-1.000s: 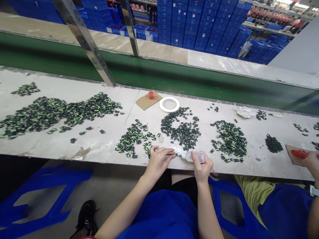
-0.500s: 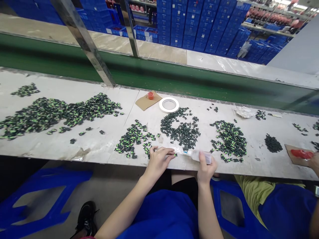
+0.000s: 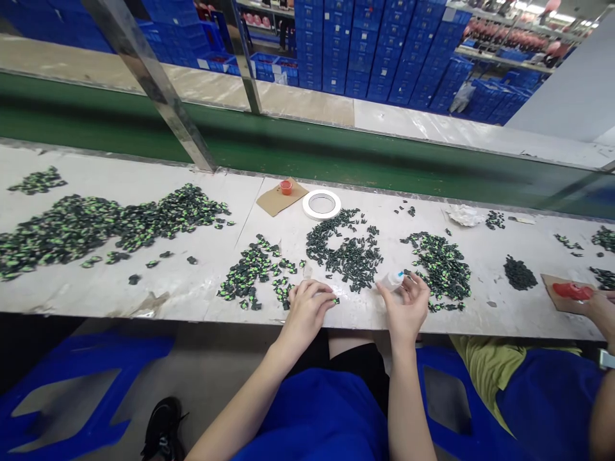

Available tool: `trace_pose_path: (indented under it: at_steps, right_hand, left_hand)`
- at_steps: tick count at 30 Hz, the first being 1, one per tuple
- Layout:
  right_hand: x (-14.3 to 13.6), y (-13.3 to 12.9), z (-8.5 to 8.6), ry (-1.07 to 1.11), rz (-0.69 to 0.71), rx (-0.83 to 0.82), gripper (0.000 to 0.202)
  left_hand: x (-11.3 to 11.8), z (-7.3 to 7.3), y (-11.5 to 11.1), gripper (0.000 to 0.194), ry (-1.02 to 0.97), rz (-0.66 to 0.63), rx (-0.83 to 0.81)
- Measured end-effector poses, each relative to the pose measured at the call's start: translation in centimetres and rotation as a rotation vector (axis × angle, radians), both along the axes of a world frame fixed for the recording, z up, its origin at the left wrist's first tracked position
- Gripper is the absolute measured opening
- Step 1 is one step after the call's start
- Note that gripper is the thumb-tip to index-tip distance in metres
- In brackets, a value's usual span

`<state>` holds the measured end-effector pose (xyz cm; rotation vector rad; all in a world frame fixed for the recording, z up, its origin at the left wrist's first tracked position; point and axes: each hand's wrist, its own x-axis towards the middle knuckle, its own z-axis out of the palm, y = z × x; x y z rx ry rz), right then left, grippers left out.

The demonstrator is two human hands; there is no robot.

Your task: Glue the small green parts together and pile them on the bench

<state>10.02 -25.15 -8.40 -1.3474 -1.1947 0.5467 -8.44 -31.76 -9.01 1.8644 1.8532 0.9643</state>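
My left hand is at the table's front edge, its fingertips pinching a small black and green plastic piece. In my right hand is a small white squeeze bottle with a blue tip, held between thumb and fingers; part of it is hidden behind them. Between the hands and a little farther back lies a heap of small dark pieces. Left of my left hand are loose black and green pieces, and a similar pile lies just right of my right hand.
A roll of white tape and a red cup on cardboard stand at the back. A large pile spreads to the left. At right, a co-worker's hand is by a red object. A metal post rises behind.
My right hand has turned the bottle: its blue tip, which pointed left toward the small piece, now points up and right. My left hand keeps the piece in nearly the same spot.
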Motion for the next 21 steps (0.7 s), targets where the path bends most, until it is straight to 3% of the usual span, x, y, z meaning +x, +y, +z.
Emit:
trace_pose_path:
  at_steps: [2,4,6,8,10,14,21]
  right_hand:
    - [-0.1,-0.8,0.3,-0.142,-0.105,0.136,0.069]
    - [-0.4,-1.8,0.5,-0.321,-0.183,0.285,0.053]
    - [-1.2,-2.7,0.7,-0.463,-0.092,0.333,0.028]
    - [-2.3,-3.2,0.6,-0.541,0.097,0.239,0.019]
    - [-3.3,-3.0,0.4,-0.593,0.203,0.093,0.027]
    - [-4.1,-1.9,-0.2,-0.669,0.214,-0.098,0.036]
    - [-4.1,-1.0,0.1,-0.786,0.313,-0.138,0.027]
  left_hand:
    - [0.1,0.0,-0.1,0.013,-0.019,0.008,-0.003]
    - [0.2,0.1,-0.1,0.013,-0.033,0.023,0.0]
    - [0.1,0.1,-0.2,0.013,-0.042,0.041,0.01]
    - [0.0,0.2,-0.4,0.013,-0.048,0.059,0.026]
    - [-0.3,0.2,-0.6,0.014,-0.054,0.07,0.035]
    - [-0.7,0.3,-1.0,0.014,-0.072,0.099,0.041]
    - [-0.9,0.6,-1.4,0.014,-0.128,0.122,0.025]
